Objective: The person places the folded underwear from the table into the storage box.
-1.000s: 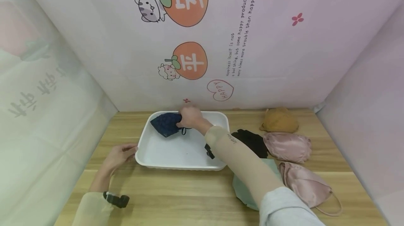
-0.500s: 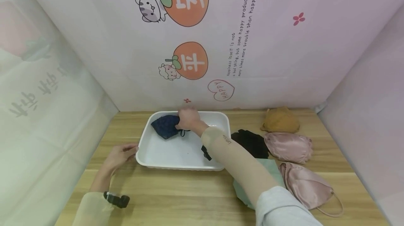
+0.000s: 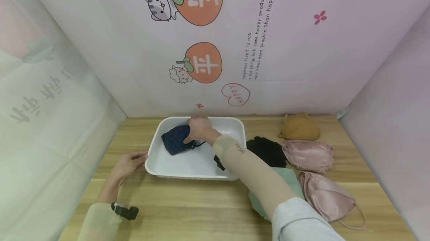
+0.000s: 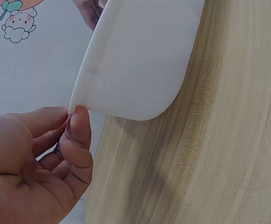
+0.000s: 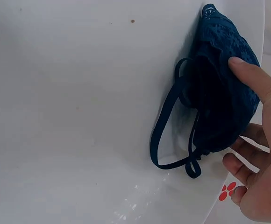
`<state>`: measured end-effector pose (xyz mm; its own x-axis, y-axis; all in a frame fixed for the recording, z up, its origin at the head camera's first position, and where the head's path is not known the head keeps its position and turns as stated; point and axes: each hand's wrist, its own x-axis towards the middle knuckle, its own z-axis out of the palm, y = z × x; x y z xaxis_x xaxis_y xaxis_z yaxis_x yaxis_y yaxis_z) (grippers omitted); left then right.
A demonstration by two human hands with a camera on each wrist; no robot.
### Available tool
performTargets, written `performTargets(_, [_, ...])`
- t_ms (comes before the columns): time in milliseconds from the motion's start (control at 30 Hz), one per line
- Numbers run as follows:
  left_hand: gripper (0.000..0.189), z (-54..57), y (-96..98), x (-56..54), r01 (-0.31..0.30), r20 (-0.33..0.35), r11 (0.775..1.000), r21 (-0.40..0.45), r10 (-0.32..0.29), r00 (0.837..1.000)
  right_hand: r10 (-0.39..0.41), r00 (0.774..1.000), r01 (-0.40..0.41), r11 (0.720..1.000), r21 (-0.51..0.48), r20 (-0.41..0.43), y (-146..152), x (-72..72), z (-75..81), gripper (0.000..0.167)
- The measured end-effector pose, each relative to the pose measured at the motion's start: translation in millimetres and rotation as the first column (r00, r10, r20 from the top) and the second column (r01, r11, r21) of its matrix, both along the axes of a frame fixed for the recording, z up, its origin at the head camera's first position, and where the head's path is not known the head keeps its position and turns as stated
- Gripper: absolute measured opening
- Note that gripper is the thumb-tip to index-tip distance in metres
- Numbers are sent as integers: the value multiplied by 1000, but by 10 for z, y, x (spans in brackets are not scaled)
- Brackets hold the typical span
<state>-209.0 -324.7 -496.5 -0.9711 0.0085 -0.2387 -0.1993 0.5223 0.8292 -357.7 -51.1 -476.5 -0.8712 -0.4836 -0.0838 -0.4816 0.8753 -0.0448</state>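
Observation:
A folded navy lace bra (image 3: 175,140) stands inside the white plastic tray (image 3: 196,165), toward its back left. My right hand (image 3: 199,126) holds it, with the thumb on the patterned outer side and fingers behind the cup, as the right wrist view shows. A thin strap loop of the bra (image 5: 224,44) hangs out over the tray floor. At the tray's left edge, my left hand (image 3: 125,166) pinches the rim (image 4: 83,79) between thumb and index finger; its other fingers are curled.
Right of the tray lie a black garment (image 3: 266,152), a pale green one (image 3: 285,181), a mustard one (image 3: 299,127) and two pink satin ones, one flat (image 3: 308,155) and one with a strap loop (image 3: 327,196). A printed cloth wall (image 3: 285,65) stands behind the tray.
The navy bra has turned and come slightly nearer the front of the tray under my right hand, whose thumb has spread lower. The left hand keeps its place on the rim.

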Motion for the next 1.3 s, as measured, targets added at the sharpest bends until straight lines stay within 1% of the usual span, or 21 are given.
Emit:
performTargets(133, [44,19,17,0,-4,-7,1000,3,4,1000,8,1000,-9,1000,22,25,14,-12,21,86])
performTargets(267, [44,38,24,-4,-3,-15,1000,1,3,1000,20,999,-21,999,31,31,36,-17,51,86])
performTargets(500, [43,63,32,-19,-12,-30,1000,-12,11,999,30,999,-30,999,17,31,69,-2,111,85])
performTargets(667, [41,50,37,-24,-8,-41,1000,-19,7,999,28,999,-28,1000,-4,36,76,18,144,85])
performTargets(867, [42,16,29,-3,-13,-23,1000,-5,13,1000,38,999,-38,999,-19,30,98,44,183,84])
performTargets(1100, [40,21,26,20,-17,-19,1000,5,17,1000,53,998,-51,997,-52,37,174,77,239,80])
performTargets(1300, [42,39,46,41,-10,-27,1000,-2,10,1000,54,998,-53,998,-34,30,230,107,284,76])
